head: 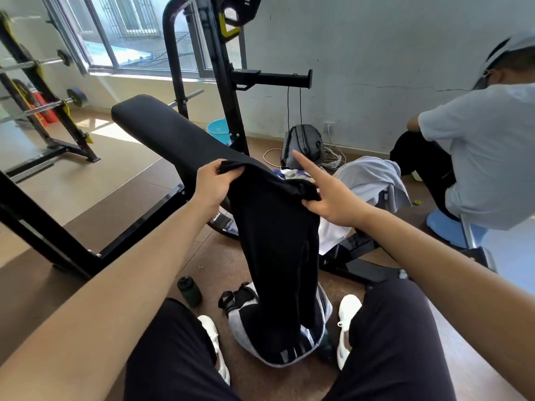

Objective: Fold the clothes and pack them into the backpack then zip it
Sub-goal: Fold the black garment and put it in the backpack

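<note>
I hold a black garment up by its top edge, and it hangs down in front of me. My left hand grips the left corner. My right hand pinches the right corner with its thumb, its index finger pointing out straight. The garment's lower end drops into a grey and black backpack standing on the floor between my feet. A light blue garment and a white one lie draped over the far end of the bench.
A black padded weight bench runs from the left to the middle. A dark bottle stands on the floor by my left knee. Another grey backpack sits by the wall. A person sits at the right on a blue stool.
</note>
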